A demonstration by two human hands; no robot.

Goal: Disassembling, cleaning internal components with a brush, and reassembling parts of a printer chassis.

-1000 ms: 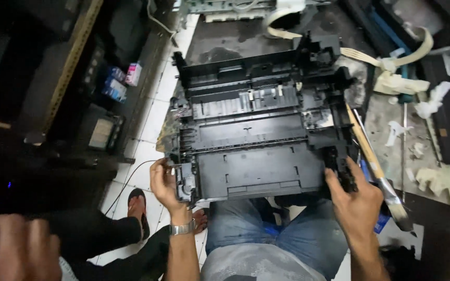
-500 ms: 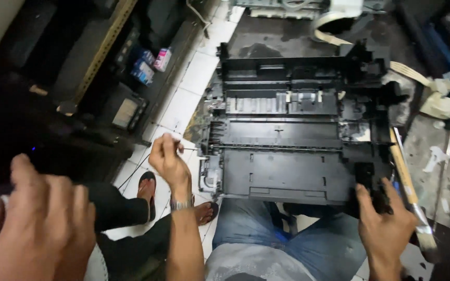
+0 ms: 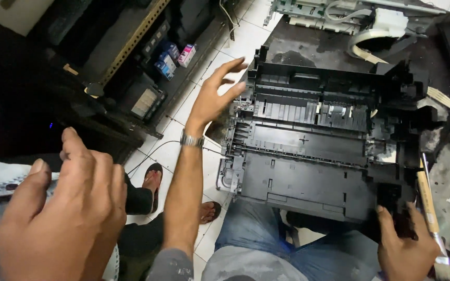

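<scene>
A black printer chassis [image 3: 313, 156] with its covers off rests on my knees in blue jeans and on the floor. My left hand [image 3: 212, 96], a watch on its wrist, hovers with fingers spread beside the chassis's far left corner and holds nothing. My right hand [image 3: 404, 244] grips the chassis's near right corner. Another person's hand [image 3: 63, 208] fills the lower left, close to the camera and open.
A wooden-handled brush [image 3: 428, 208] lies along the chassis's right side. Small ink boxes [image 3: 170, 57] sit on a dark shelf unit at the left. A removed printer assembly with a white ribbon cable [image 3: 363, 47] lies behind. Sandalled feet [image 3: 152, 179] rest on white tiles.
My left hand has lifted from the chassis's near left side to its far left corner and spread its fingers. The other person's hand has come further into view. My right hand keeps its grip.
</scene>
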